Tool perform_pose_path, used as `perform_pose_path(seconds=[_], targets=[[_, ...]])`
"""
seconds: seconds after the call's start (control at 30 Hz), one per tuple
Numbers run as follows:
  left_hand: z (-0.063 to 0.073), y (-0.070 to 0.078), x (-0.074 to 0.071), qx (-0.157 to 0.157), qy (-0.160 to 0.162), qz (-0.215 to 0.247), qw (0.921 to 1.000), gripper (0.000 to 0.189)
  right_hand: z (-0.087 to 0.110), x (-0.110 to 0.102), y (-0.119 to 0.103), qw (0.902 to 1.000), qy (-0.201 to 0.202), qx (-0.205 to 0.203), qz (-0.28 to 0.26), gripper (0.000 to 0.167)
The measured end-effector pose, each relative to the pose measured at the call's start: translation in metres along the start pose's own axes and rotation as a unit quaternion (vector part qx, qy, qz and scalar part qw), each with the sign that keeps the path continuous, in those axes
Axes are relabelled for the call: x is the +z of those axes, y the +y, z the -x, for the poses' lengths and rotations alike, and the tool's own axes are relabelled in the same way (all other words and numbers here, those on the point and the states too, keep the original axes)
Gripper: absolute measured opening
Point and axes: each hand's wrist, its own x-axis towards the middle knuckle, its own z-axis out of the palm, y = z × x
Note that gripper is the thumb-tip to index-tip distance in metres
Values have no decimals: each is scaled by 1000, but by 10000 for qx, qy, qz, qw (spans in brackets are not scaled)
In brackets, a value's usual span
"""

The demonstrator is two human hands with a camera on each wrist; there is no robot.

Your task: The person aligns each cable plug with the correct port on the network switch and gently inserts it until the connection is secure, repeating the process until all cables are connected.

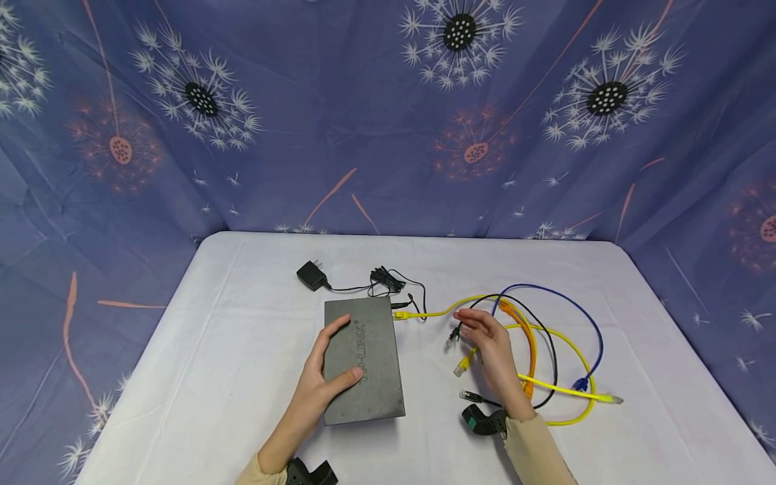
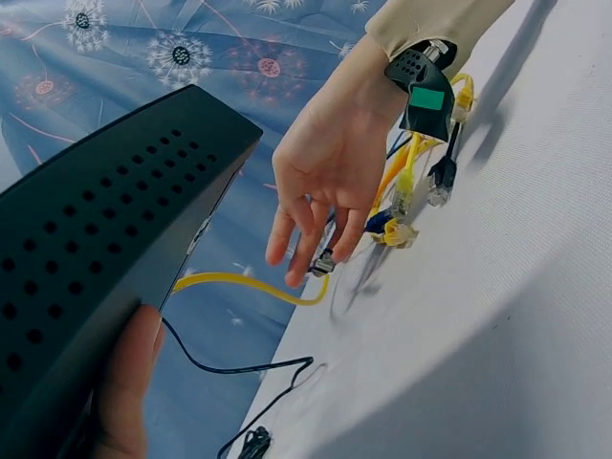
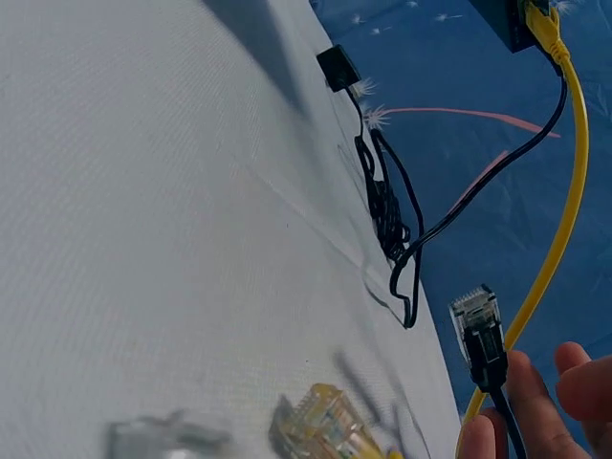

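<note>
My left hand (image 1: 327, 377) grips a dark grey TP-LINK network switch (image 1: 376, 364) by its left side, thumb and fingers over the lid. The switch's vented side (image 2: 105, 220) shows in the left wrist view. A yellow network cable (image 1: 436, 313) and a black power lead (image 1: 400, 305) are plugged into its right side. At the fingers of my right hand (image 1: 494, 353) is a black network cable, its clear-tipped plug (image 3: 478, 335) raised off the table. The fingers are bent around the cable just behind the plug; part of that hold is hidden.
A black power adapter (image 1: 312, 275) and its bundled cord (image 1: 386, 279) lie behind the switch. Blue (image 1: 597, 323), yellow and orange (image 1: 532, 350) cables loop under and around my right forearm. Another black plug (image 1: 469, 396) lies near the right wrist. The white table (image 1: 242, 323) meets a patterned curtain.
</note>
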Motion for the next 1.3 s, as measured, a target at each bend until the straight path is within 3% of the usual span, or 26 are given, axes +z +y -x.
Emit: perform_pose_path(seconds=[0.13,0.5,1.03,1.3], targets=[[0,-1,0,13,7,-30,10000,76,2,2,-2,10000,-13,-59,-69,32],[0,-1,1,-37,45,-35,10000,76,6,4,-5,9965,-275,-791,84,41],[0,-1,3,-56,13,-12,10000,76,14,14,-19,9915,-563,-1150,215,33],[0,-2,3,-37,-76,63,9999,75,20,21,-29,9921,-666,-1027,286,32]])
